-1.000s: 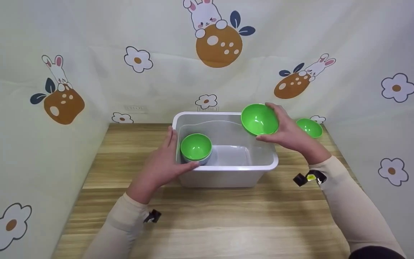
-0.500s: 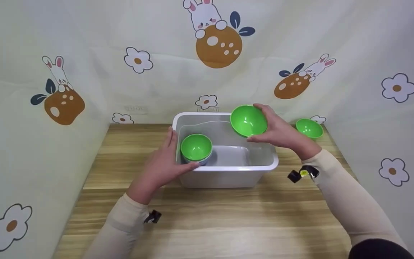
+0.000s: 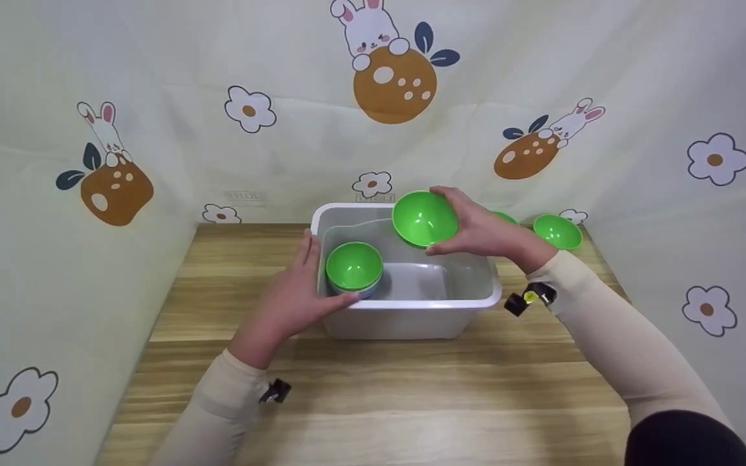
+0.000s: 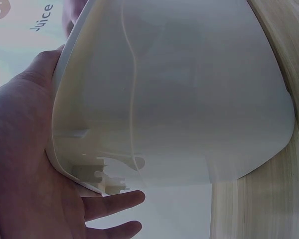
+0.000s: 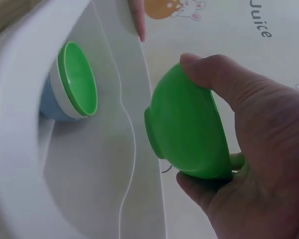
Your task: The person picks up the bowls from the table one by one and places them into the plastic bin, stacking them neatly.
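My right hand (image 3: 476, 226) pinches a green bowl (image 3: 419, 219) by its rim, thumb on the near side and fingers on the far side. The bowl is tilted, its inside facing me, and hangs over the back of a light grey plastic bin (image 3: 405, 303). Against the bin's left end lies my left hand (image 3: 289, 291), fingers straight along the outside and thumb across the front rim. Inside the bin, at the left, sits a stack with a green bowl (image 3: 354, 266) on top; the right wrist view shows a white bowl (image 5: 61, 92) and a blue bowl (image 5: 52, 102) under it.
Another green bowl (image 3: 557, 232) stands on the wooden table (image 3: 373, 388) at the back right. Beside it, a further green bowl (image 3: 506, 217) is mostly hidden behind my right wrist. A patterned fabric backdrop (image 3: 308, 155) closes in the table at the back and sides.
My right hand has carried the green bowl leftward over the bin, closer to the stack. A green bowl behind my right wrist has come partly into view. My left hand has stayed put.
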A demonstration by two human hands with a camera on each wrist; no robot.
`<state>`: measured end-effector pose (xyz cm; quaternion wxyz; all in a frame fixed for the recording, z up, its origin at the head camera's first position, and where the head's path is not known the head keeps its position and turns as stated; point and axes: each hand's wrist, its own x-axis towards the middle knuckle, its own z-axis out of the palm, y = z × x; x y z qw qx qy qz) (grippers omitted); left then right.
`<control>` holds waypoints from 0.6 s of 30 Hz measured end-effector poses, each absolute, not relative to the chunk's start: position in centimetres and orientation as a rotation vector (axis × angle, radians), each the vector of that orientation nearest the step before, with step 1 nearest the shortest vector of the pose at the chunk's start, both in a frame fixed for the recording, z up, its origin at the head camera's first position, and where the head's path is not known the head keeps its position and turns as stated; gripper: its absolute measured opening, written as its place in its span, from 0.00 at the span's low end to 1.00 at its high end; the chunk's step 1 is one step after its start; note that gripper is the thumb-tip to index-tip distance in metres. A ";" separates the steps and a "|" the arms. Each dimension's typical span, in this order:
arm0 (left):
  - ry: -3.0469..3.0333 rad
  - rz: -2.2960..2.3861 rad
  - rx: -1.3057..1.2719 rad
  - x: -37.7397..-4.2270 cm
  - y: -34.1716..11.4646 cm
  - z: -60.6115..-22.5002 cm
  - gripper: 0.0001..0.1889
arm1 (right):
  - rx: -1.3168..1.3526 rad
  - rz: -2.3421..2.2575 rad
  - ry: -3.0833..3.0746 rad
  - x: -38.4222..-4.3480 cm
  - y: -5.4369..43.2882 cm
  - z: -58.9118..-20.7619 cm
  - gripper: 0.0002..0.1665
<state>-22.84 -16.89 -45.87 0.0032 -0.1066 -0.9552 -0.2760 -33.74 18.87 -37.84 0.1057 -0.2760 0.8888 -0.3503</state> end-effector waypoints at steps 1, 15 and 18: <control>-2.996 -0.864 -0.333 -22.8 -16.9 -45.8 0.79 | -0.813 -1.037 2.606 -33.8 18.7 -37.8 0.75; -2.987 -0.895 -0.334 -22.7 -16.8 -45.7 0.78 | -0.937 -0.951 2.552 -35.2 16.0 -38.2 0.73; -2.989 -0.895 -0.332 -22.6 -16.8 -45.6 0.79 | -0.981 -0.939 2.538 -35.4 15.4 -38.3 0.72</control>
